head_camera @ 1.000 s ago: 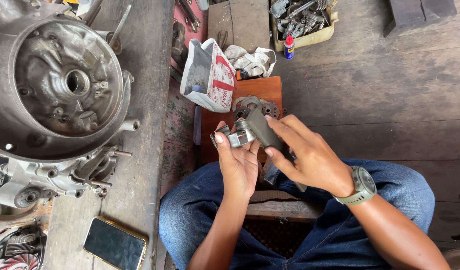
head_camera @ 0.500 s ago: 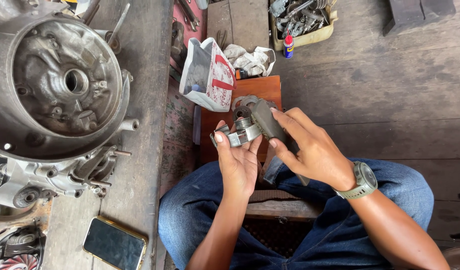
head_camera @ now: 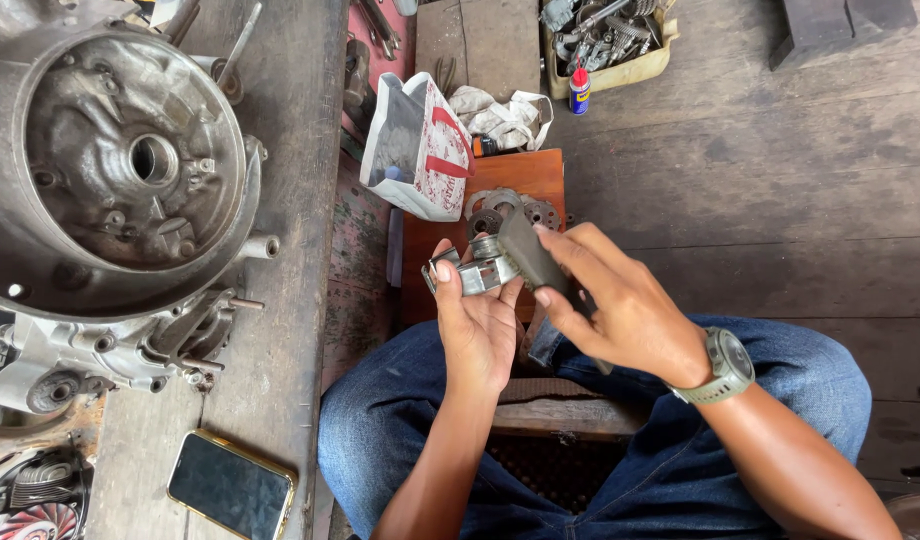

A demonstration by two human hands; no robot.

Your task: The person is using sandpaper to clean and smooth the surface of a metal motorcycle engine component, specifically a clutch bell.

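Wooden planks underfoot, worn and dusty, and the person sits low on a small stool with both hands up over the knees. Left hand (head_camera: 477,318) is cupped and closed around a small metal engine part (head_camera: 477,270), silvery, ring-shaped as far as I can make out, held just above the lap. Right hand (head_camera: 620,305) is pinched shut on a dark flat stone (head_camera: 528,252), its end laid right on top of the metal part — touching it. By the look of it, this is the dressing or rubbing-down stage: the stone worked across the part's face. My guess is the next stroke wants the stone kept flat and the left hand firm, or the part will rock in the fingers.

Just beyond the hands, a reddish wooden board (head_camera: 520,180) carries a few round gear-like pieces (head_camera: 505,208), near enough to be knocked. A white and red bag (head_camera: 417,145) stands open beside it, with a crumpled rag (head_camera: 500,115) behind. Over on the left, a long workbench (head_camera: 300,120) bears a big engine casing (head_camera: 120,170), hollow side up, and a phone (head_camera: 230,485) lies near the bench's edge. Further back, a yellowish tray of parts (head_camera: 605,45) with a small spray can (head_camera: 579,88) beside it, well apart from the hands. A wristwatch (head_camera: 725,365) sits on the right wrist.
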